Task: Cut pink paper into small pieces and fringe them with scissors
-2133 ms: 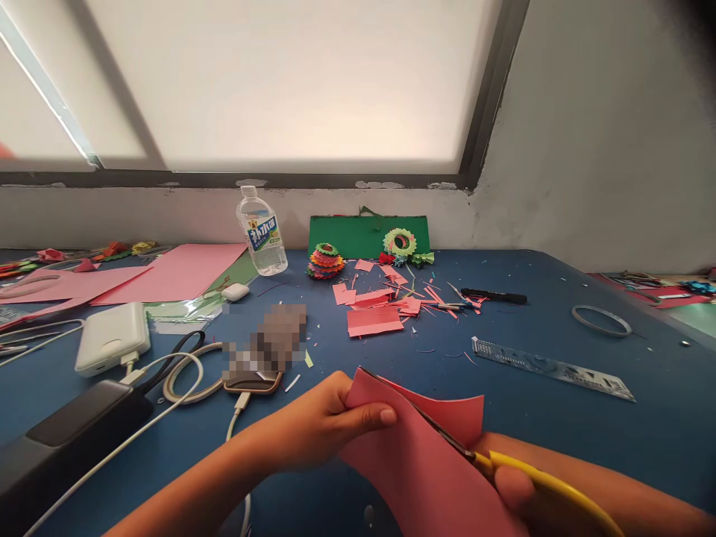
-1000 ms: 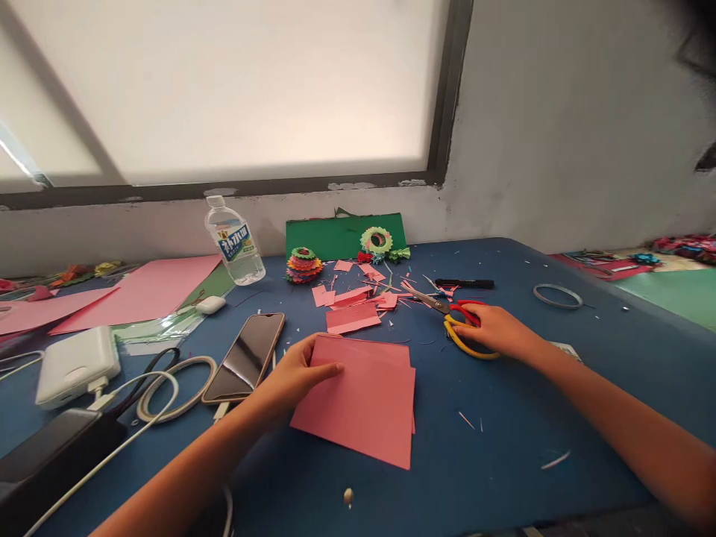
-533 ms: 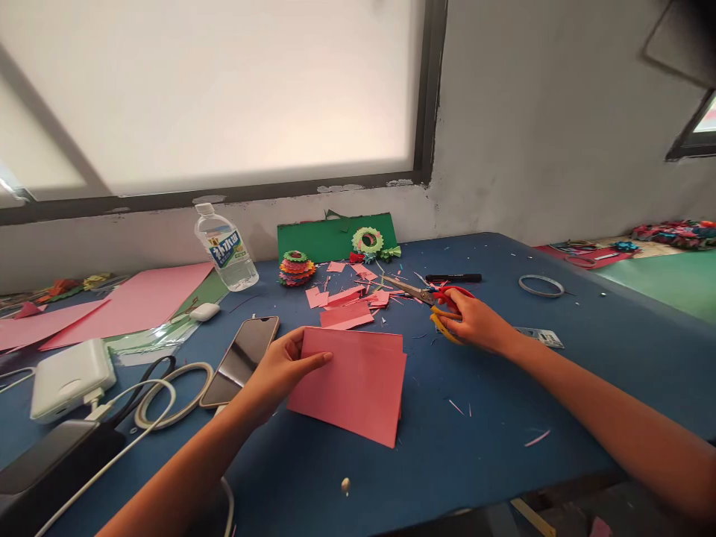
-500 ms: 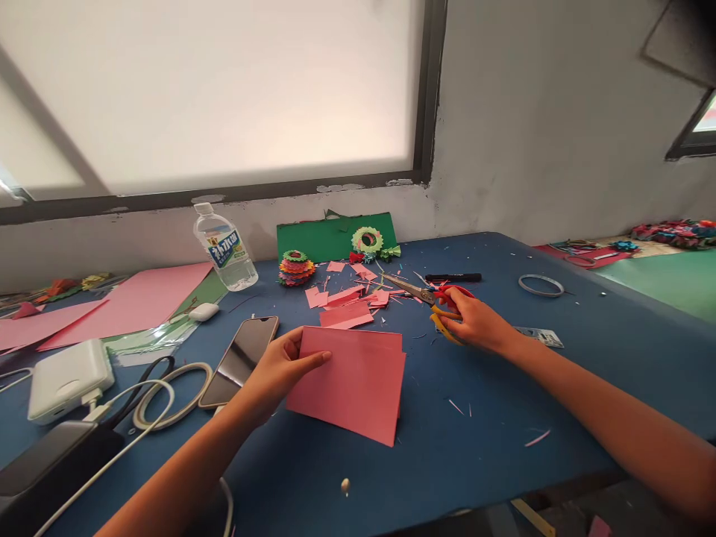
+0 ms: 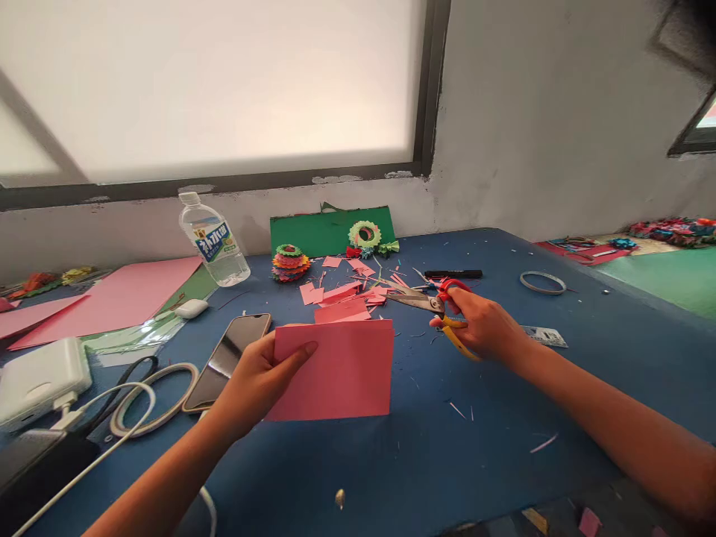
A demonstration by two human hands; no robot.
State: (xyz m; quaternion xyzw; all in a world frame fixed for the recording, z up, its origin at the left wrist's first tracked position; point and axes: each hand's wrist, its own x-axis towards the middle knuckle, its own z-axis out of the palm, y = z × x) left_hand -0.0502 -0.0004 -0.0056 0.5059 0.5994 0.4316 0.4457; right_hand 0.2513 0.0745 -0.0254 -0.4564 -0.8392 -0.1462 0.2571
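Head view showed the left hand (image 5: 254, 380) had lifted the pink sheet (image 5: 335, 369) upright (fingers pinching it), while the right hand (image 5: 481, 328) gripped the scissors (image 5: 433, 304), raised off the bench (image 5: 447, 447).

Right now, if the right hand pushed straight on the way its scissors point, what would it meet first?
The right hand holds scissors whose blades point left and away. They would probably first reach the pink paper scraps; the folded pink sheet in the left hand seems nearer the camera, though depth is unclear.

A plain pink paper sheet (image 5: 335, 369) contrasts with the deep blue surface (image 5: 587, 358); the metal scissors (image 5: 441, 309) show red and yellow handles, while a dark green card (image 5: 318, 231) lines the far edge.
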